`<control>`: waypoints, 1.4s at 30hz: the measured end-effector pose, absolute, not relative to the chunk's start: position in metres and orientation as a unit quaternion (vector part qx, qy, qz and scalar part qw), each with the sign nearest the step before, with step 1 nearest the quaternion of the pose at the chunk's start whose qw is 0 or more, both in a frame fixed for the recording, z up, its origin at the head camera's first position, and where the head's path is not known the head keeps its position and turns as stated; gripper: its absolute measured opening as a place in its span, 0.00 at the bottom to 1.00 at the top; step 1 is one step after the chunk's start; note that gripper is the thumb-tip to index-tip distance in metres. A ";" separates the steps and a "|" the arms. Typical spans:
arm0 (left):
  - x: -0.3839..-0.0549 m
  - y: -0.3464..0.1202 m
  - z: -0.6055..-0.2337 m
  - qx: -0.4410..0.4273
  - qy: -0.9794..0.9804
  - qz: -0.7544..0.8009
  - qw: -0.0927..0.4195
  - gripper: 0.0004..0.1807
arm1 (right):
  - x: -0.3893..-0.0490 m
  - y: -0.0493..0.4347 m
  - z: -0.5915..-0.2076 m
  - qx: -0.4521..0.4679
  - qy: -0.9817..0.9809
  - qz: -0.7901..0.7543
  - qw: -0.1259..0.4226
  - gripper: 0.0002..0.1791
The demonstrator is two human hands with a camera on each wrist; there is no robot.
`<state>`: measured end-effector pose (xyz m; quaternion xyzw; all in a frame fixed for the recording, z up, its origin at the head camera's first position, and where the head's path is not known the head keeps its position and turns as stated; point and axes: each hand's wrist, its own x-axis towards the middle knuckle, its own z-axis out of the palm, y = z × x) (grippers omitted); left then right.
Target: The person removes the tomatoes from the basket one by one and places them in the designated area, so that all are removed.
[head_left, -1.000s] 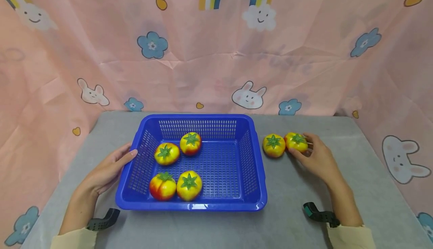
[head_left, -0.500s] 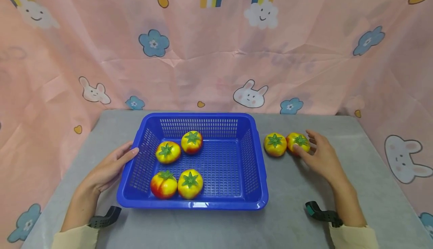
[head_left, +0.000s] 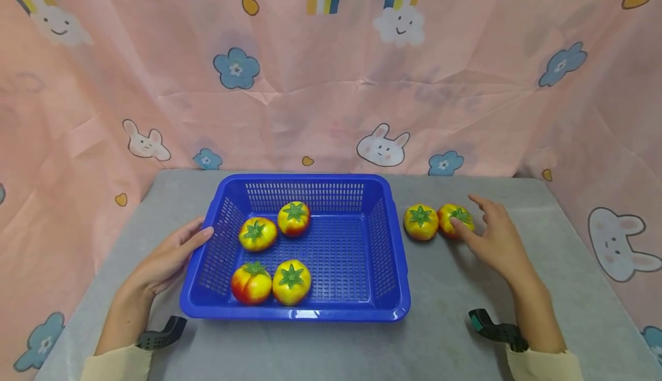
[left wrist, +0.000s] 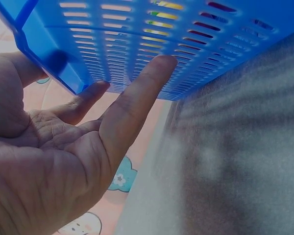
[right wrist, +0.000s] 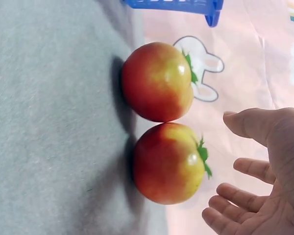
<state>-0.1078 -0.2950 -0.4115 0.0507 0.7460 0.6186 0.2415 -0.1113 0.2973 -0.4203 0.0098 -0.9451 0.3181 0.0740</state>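
Observation:
My left hand holds the left side of a blue plastic basket, thumb over the rim and fingers against the slotted outer wall. Inside are several yellow-and-red tomatoes with green star-shaped leaf tops, including a back one and a front one. Right of the basket, two more stand touching on the table: a left tomato and a right tomato. Beside the latter is my right hand, fingers spread; a gap shows between hand and tomato in the right wrist view.
A grey cloth-like surface covers the table. Behind it hangs a pink curtain printed with rabbits, flowers and rainbows. Dark wrist straps, a left one and a right one, sit near the cream sleeves.
My right hand has loosened from the right tomato and drawn slightly away to the right, fingers spreading. That tomato stays on the table. The left hand keeps its place on the basket.

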 end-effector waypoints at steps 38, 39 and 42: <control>-0.106 -0.294 -0.412 0.044 0.741 0.627 0.237 0.38 | -0.105 0.189 -0.342 0.204 -0.881 0.425 -0.029 0.38; -0.106 -0.294 -0.412 0.043 0.742 0.626 0.236 0.38 | -0.106 0.185 -0.342 0.212 -0.880 0.423 -0.033 0.37; -0.105 -0.293 -0.413 0.043 0.742 0.626 0.237 0.39 | -0.108 0.175 -0.341 0.233 -0.884 0.404 -0.033 0.36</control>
